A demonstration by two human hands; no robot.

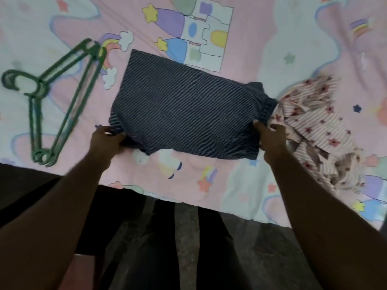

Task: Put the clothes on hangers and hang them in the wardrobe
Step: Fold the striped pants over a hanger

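single head view; looks steeply down, close over bed (272, 49) edge

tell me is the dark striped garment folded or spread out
Folded: the dark striped garment lies as a compact rectangle on the bed sheet.

the light is soft and even on the bedsheet (261, 49), with no glare and hardly any shadows. my arms and the floor (186, 248) below me look dim and murky. the whole picture is a bit blurry, most of all the hangers (62, 97). the wide lens bends the bed's edge.
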